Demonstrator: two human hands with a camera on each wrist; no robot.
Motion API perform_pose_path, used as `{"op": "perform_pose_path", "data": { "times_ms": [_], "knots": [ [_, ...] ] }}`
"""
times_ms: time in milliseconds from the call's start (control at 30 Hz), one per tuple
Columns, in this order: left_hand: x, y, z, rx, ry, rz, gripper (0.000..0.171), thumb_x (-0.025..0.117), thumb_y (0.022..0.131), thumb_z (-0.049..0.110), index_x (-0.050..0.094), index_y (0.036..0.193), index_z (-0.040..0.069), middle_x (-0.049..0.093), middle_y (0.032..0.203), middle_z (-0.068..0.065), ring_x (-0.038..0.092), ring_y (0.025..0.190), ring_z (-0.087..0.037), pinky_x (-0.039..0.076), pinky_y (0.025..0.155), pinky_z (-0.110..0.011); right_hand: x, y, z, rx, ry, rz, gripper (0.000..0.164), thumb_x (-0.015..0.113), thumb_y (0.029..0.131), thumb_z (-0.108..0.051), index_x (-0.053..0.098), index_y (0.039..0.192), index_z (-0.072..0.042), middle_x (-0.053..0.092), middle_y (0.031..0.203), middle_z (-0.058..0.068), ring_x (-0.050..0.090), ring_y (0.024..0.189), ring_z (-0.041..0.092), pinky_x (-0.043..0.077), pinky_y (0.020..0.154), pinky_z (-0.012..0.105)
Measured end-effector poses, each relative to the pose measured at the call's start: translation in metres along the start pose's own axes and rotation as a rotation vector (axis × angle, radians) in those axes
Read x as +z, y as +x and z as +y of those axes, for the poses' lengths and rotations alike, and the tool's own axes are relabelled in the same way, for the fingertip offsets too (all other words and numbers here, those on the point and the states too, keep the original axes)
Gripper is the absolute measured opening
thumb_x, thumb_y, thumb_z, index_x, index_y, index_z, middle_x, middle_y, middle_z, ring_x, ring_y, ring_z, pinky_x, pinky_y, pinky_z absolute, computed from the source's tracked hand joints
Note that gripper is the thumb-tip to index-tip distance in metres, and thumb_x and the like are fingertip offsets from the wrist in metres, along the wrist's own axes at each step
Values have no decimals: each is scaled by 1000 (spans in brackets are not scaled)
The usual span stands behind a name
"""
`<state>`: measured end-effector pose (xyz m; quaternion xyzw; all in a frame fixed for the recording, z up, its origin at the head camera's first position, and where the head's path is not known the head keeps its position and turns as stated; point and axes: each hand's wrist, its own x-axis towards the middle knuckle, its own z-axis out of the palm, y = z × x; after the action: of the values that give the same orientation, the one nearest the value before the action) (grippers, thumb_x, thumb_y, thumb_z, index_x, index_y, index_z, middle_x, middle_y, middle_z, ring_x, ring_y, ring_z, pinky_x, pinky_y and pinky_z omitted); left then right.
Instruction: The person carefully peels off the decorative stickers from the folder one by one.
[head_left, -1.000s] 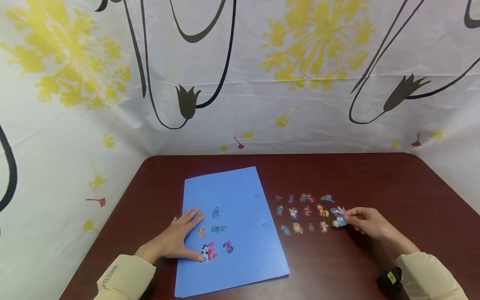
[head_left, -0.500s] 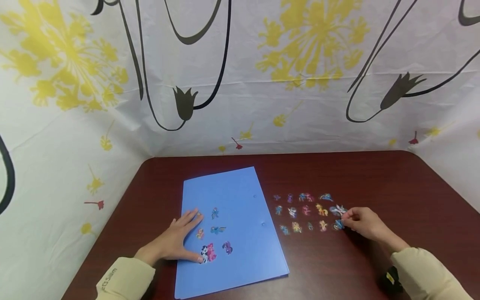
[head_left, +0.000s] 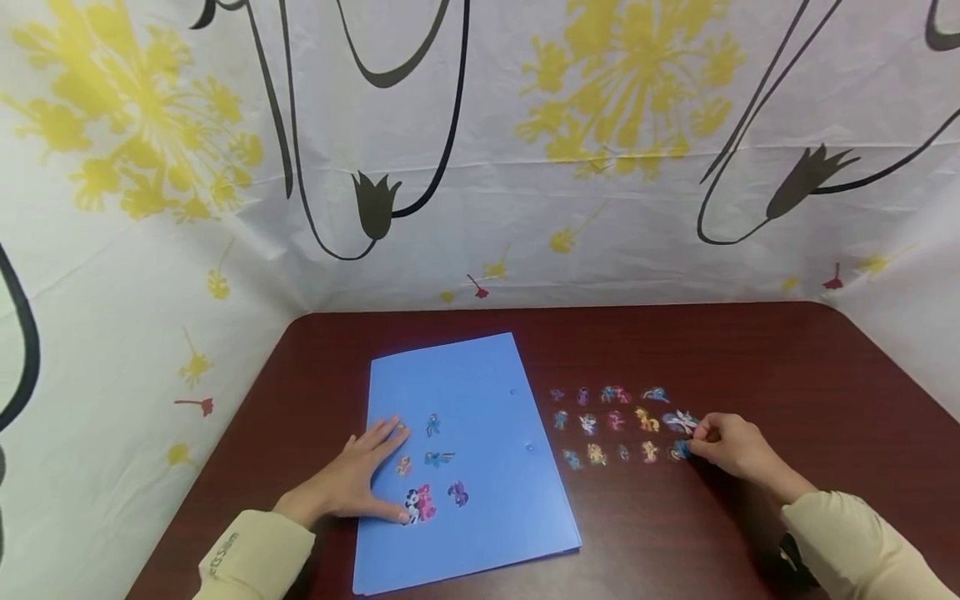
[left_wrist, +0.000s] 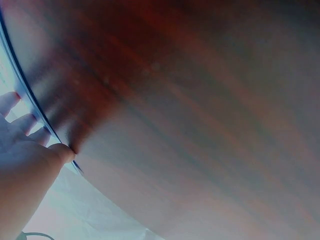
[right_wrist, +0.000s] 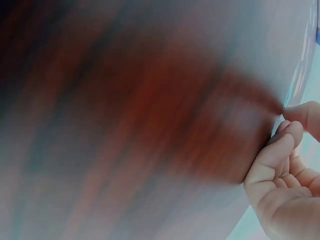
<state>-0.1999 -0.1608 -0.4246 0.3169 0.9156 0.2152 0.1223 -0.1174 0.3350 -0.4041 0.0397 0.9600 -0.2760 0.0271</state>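
Observation:
A blue folder [head_left: 480, 375] lies on the table, bearing several small pony stickers, among them a black-and-white one beside a pink one [head_left: 425, 502]. My left hand [head_left: 360, 479] rests spread over the folder's left edge, thumb at that pair. To the folder's right, more pony stickers lie in rows on the table. My right hand [head_left: 738, 450] has curled fingers, thumb and index fingertips pinching at the right edge of a blue-and-white winged pony sticker [head_left: 678, 422]. Its thumb partly covers a blue pony sticker [head_left: 678, 450] below. In the right wrist view, thumb and index [right_wrist: 292, 131] meet low at the tabletop.
The dark red-brown table [head_left: 795, 367] has rounded far corners. A white cloth [head_left: 495, 208] printed with flowers hangs behind it and at the sides. A yellow pony sticker [head_left: 647, 419] lies just left of the winged one. A black object sits by the right sleeve [head_left: 855, 533].
The winged pony sticker, overlapping the blue one earlier, now lies flat above it. My right hand has shifted slightly right along its edge. My left hand stays put.

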Motion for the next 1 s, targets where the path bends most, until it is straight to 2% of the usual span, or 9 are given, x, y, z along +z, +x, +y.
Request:
{"op": "perform_pose_path", "data": {
  "times_ms": [167, 300, 567, 733, 867, 1000],
  "knots": [
    [1, 2, -1, 1, -1, -12, 107, 67, 57, 66, 28, 139, 11, 17, 146, -11, 9, 133, -31, 9, 99, -59, -1, -2, 3, -2, 21, -14, 14, 60, 83, -14, 52, 78, -3, 52, 67, 2, 45, 55, 14, 38, 48, 28],
    [0, 2, -1, 5, -9, -23, 106, 67, 58, 65, 28, 140, 11, 16, 146, -11, 8, 133, -31, 9, 99, -59, -4, -1, -3, -25, 66, -5, 13, 57, 86, -13, 52, 82, -2, 52, 66, 3, 45, 54, 11, 38, 46, 26],
    [-4, 2, -1, 14, -5, -24, 105, 68, 59, 64, 27, 140, 11, 15, 146, -10, 8, 133, -31, 8, 99, -59, 1, 16, -47, -153, 125, 32, 10, 56, 87, -13, 53, 83, -4, 54, 73, 4, 45, 56, 9, 37, 48, 26],
    [-5, 2, -1, 20, 6, -17, 106, 67, 58, 64, 27, 140, 11, 15, 146, -10, 9, 133, -31, 8, 99, -59, 26, 34, -86, -259, 182, 44, 8, 62, 82, -9, 56, 80, -4, 55, 70, 1, 48, 58, 9, 41, 50, 24],
    [-5, 1, -2, 14, 4, -16, 106, 67, 58, 65, 27, 140, 11, 15, 146, -9, 8, 133, -30, 8, 99, -59, 58, 42, -124, -361, 239, -28, 5, 63, 78, -3, 58, 77, -4, 56, 68, -1, 51, 60, 8, 45, 53, 23],
    [-4, 0, -2, 14, 6, -18, 105, 67, 59, 64, 27, 140, 11, 16, 146, -9, 8, 133, -30, 9, 99, -58, 85, 39, -158, -484, 258, -106, 5, 64, 76, -1, 61, 75, -5, 57, 67, -2, 52, 60, 6, 46, 54, 21]
  ]
}}
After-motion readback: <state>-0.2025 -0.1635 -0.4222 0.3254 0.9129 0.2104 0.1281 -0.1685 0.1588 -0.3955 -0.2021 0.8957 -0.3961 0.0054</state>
